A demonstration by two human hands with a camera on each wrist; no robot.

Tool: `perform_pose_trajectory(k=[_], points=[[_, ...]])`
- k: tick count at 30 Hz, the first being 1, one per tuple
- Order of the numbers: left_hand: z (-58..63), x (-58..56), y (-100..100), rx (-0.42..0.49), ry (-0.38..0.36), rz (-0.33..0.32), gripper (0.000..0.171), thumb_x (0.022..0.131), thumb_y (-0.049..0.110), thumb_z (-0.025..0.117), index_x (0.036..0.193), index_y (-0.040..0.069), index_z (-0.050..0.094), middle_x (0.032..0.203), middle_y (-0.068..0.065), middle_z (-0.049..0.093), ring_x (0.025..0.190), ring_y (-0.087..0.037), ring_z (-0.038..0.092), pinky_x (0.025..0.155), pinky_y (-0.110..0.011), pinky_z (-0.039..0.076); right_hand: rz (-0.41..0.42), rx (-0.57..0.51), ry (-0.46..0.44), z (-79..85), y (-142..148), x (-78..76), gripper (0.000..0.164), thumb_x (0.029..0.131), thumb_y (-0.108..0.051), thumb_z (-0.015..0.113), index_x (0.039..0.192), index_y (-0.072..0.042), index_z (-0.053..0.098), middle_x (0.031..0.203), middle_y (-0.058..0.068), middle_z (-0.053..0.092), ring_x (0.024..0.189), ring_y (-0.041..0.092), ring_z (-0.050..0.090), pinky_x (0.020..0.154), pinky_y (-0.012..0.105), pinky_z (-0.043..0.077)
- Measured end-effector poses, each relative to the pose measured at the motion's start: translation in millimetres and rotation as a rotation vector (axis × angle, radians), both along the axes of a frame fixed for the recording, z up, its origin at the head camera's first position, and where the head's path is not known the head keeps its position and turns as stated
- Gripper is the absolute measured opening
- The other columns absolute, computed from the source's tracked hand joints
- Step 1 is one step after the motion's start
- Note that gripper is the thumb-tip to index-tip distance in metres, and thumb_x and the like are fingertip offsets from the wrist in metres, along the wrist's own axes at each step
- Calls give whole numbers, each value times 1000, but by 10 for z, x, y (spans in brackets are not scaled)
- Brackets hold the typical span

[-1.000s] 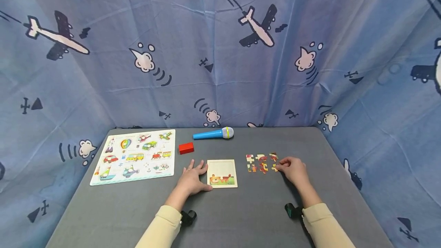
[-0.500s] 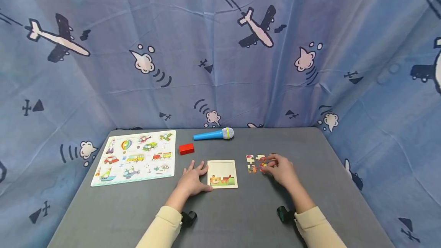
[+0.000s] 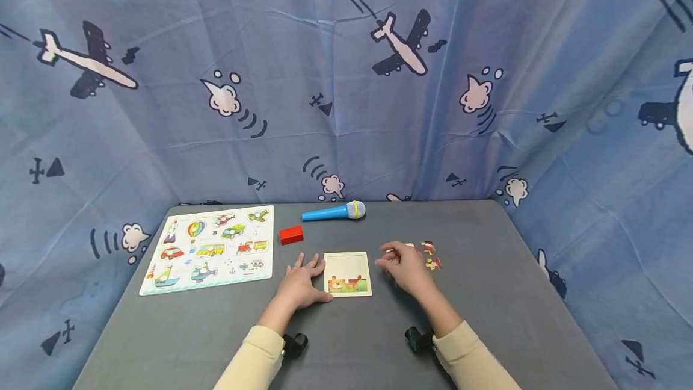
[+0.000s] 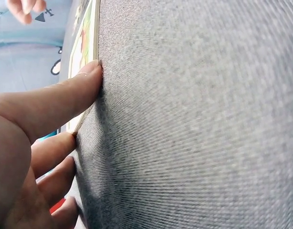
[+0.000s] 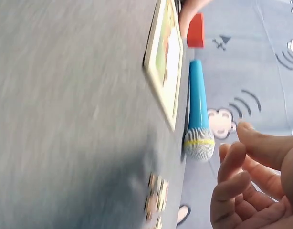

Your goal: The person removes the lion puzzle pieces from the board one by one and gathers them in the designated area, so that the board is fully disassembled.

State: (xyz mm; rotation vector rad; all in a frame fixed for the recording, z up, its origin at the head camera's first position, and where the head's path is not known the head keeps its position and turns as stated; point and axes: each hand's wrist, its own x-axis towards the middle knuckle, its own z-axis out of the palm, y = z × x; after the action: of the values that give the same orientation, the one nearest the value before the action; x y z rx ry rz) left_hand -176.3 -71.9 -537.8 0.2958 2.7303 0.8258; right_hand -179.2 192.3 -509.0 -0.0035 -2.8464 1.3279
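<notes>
A small pale square puzzle tray (image 3: 346, 265) lies mid-table, with animal-picture pieces (image 3: 348, 284) along its lower part. My left hand (image 3: 301, 284) rests at its left side; thumb and index fingertip touch the tray's edge in the left wrist view. My right hand (image 3: 408, 268) is above the table between the tray and the loose jigsaw pieces (image 3: 433, 264). In the right wrist view its fingers (image 5: 228, 188) are loosely bent, the thumb apart, and no piece shows between them. This hand hides some loose pieces in the head view.
A vehicle picture board (image 3: 208, 251) lies at the left. A red block (image 3: 291, 235) and a blue toy microphone (image 3: 333, 212) lie behind the tray. A patterned curtain (image 3: 335, 77) hangs around the grey table (image 3: 487, 318).
My right hand has moved left from the far-right loose pieces, across the others, toward the tray, uncovering the right-hand ones. My left hand has stayed at the tray's edge.
</notes>
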Motion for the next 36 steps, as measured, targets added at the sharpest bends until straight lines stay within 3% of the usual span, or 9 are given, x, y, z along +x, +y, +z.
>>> perform_pose_trajectory(k=[11,18,24,30,36], points=[[13,4,15,-20,10,1,85,74,40,89,147,13,54,160,-9,40,154,-41,18,121,-63,19,134,-9,-40,-56,-476,36,31,89,-18,79,115,-4,71,84,-2,70,67,9,60,59,27,49],[16,19,15,-8,11,3,85,74,41,89,147,14,54,161,-8,40,155,-40,17,122,-62,18,196,60,-47,-140,-697,18,29,87,-21,81,111,-7,71,84,-4,71,70,6,61,63,26,51],[8,12,-3,8,19,-1,86,73,40,89,147,14,55,160,-9,40,155,-41,17,122,-63,17,228,102,-56,-212,-827,6,28,87,-22,81,108,-7,72,80,-3,68,68,9,56,62,27,46],[0,18,-15,19,25,-2,86,72,39,90,146,13,55,160,-9,41,154,-41,17,122,-62,17,234,215,-44,-295,-908,-7,29,80,-21,86,105,-11,73,78,-5,60,64,8,49,60,26,41],[-1,10,-14,15,26,1,85,72,39,90,146,13,55,160,-9,41,155,-41,17,122,-62,17,235,226,-45,-279,-948,1,17,80,-19,86,91,-15,74,77,-5,60,66,8,50,60,27,40]])
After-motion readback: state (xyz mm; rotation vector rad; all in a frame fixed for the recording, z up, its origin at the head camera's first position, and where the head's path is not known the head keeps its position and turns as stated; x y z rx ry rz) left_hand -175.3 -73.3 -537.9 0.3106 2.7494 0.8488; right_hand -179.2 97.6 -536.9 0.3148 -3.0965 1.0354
